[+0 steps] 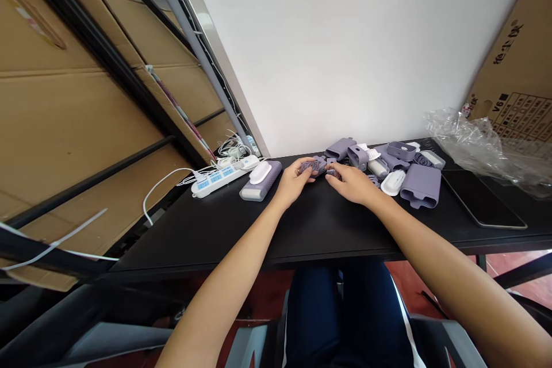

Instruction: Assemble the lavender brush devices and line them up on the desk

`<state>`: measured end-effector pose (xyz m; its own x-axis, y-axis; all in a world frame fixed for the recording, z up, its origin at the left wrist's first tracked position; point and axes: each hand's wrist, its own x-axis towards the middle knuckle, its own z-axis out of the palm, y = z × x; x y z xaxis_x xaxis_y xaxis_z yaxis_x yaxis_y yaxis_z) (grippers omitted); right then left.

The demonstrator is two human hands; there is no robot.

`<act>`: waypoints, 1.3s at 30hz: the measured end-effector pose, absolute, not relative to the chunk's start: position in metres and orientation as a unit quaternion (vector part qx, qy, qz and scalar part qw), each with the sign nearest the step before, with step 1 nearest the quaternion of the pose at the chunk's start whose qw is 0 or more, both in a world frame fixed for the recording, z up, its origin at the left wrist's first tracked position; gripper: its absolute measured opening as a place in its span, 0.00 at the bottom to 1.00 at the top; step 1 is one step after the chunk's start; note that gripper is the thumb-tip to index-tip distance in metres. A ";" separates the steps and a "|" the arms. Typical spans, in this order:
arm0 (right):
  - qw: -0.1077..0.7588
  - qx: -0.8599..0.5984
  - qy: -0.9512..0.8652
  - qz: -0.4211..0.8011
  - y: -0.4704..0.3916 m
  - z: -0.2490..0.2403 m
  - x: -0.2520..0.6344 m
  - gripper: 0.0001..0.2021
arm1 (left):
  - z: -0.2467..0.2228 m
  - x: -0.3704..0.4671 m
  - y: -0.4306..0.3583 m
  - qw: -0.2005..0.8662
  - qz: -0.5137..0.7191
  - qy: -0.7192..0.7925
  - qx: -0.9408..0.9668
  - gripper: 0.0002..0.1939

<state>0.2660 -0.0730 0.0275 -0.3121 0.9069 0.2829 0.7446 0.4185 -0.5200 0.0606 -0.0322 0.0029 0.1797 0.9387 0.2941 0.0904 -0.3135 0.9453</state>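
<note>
My left hand (295, 178) is closed around a bundle of purple coiled cable (314, 167) just above the black table. My right hand (352, 183) is closed at the right end of the same bundle, its fingertips on a small purple piece that looks like the plug end. Beside my left hand lies a purple and grey block (266, 184) with a white oval piece (260, 172) on top. Right of my right hand is a pile of purple sleeves and cases, among them a large purple sleeve (421, 185), with a white coiled cable (393, 182) next to it.
A white power strip (222, 178) with plugged-in white cords lies at the left on the black table (241, 236). A dark tablet (485, 198) rests at the right, near clear plastic wrap (474, 138) and a cardboard box (517, 75). A white wall (345, 46) stands behind.
</note>
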 end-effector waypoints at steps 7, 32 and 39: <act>0.249 -0.531 -0.797 0.142 -0.076 0.026 0.263 0.15 | 0.007 0.065 -0.040 0.430 0.481 0.379 0.663 0.18; 0.258 -0.538 -0.793 0.127 -0.074 0.024 0.263 0.17 | 0.004 0.063 -0.042 0.435 0.449 0.340 0.702 0.21; 0.253 -0.550 -0.787 0.118 -0.073 0.023 0.262 0.17 | 0.003 0.063 -0.040 0.440 0.446 0.347 0.698 0.23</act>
